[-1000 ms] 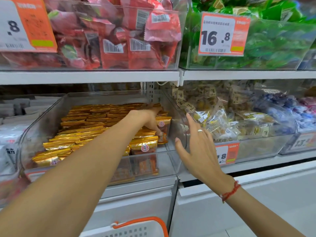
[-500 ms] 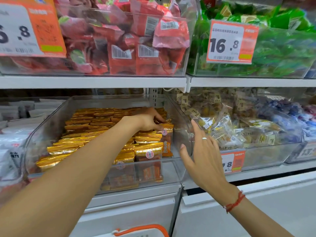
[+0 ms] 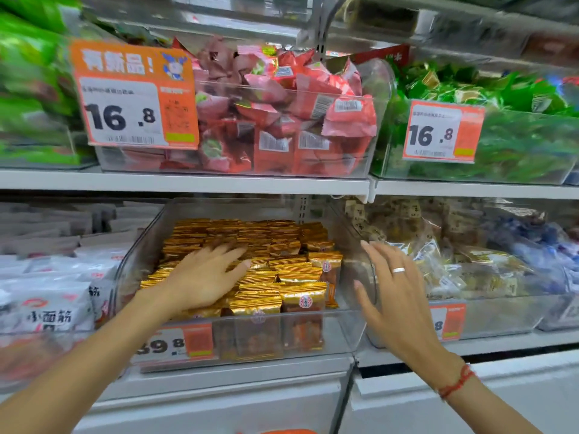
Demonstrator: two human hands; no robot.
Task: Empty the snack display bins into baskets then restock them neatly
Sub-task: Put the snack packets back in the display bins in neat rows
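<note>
Gold packets (image 3: 260, 270) now lie under the flattened left hand (image 3: 200, 277) (right hand (image 3: 394, 292) unchanged, grip wide).

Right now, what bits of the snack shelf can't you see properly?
All in the head view:
- Gold packets under the left hand: its flat palm covers them.
- Price tag on the clear bin: first digit blurred.
- Next tag: the right hand hides most of it.
- Orange basket handle: cut off by the bottom edge.
- Green packets, far left: blurred.
</note>
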